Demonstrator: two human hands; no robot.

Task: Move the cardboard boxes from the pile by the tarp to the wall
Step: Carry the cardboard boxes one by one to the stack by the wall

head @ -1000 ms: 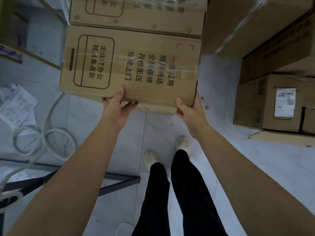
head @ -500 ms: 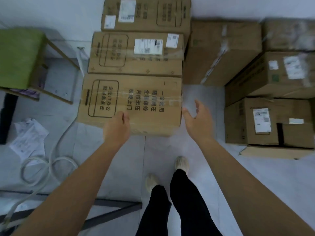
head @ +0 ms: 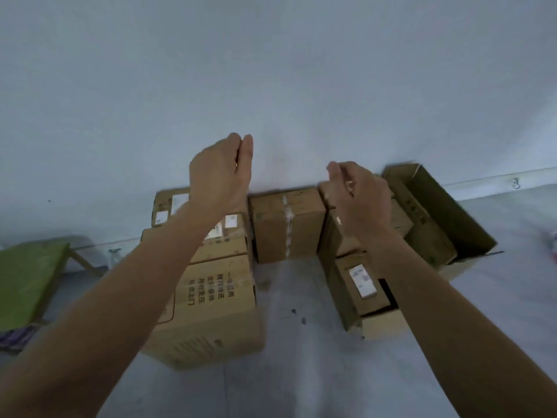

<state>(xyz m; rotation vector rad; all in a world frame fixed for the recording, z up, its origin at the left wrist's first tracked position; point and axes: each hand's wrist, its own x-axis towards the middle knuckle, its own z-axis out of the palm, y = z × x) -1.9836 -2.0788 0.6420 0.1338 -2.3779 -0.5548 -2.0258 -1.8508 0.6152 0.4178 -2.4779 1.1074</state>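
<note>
left hand (head: 221,170) and right hand (head: 358,200) raised mid-frame, holding nothing
fingers on both are loosely curled, with the two hands apart. under the left arm, lower centre, the printed box (head: 211,309) sits on the floor (head: 301,372), butted against the stack (head: 217,248) that backs onto the wall (head: 271,70). a taped box (head: 289,224) is at centre and an open box (head: 437,212) is right. this drop looks finished: check the printed box sits square, then turn for the pile, which is out of view.

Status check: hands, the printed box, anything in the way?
Left hand and right hand empty, raised, fingers loosely curled. Printed box on the floor, front of the row running to the wall. Green stool off to its left, apart.
</note>
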